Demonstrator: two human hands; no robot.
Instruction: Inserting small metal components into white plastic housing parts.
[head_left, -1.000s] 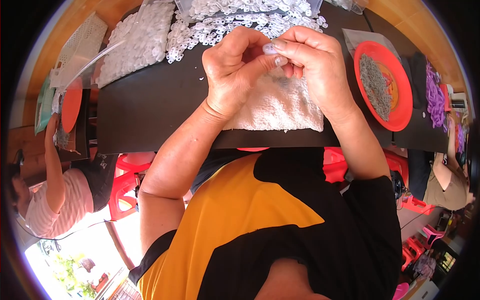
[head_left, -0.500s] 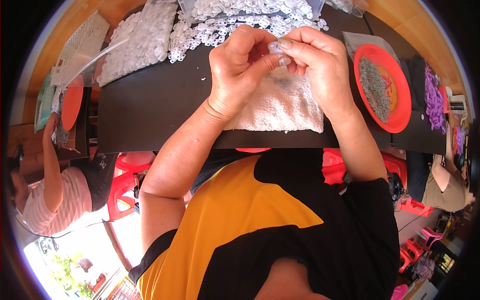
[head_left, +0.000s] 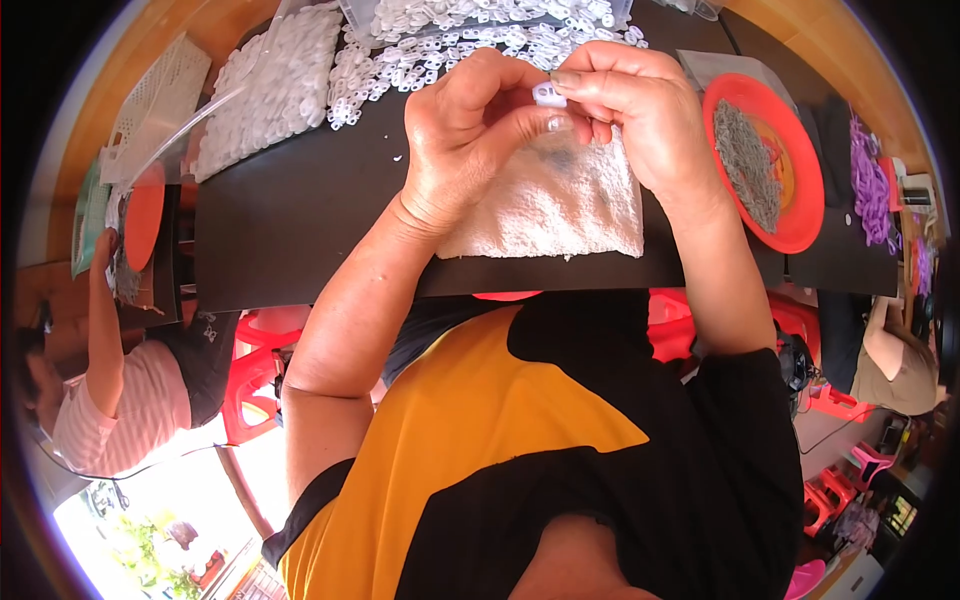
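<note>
One small white plastic piece with holes (head_left: 547,97), print too small to read, sits pinched between the fingertips of the left hand (head_left: 470,125) and right hand (head_left: 640,115). One white terry cloth (head_left: 550,225) lies below both hands, partly covered by them. Beyond the left hand: white plastic pieces (head_left: 400,70), too many to count. Right of the right hand: one round red plastic dish (head_left: 803,215) holding thin grey pieces (head_left: 745,165).

Cloth (head_left: 560,218) on table (head_left: 300,225); plate (head_left: 803,185) right; links (head_left: 350,85) behind
</note>
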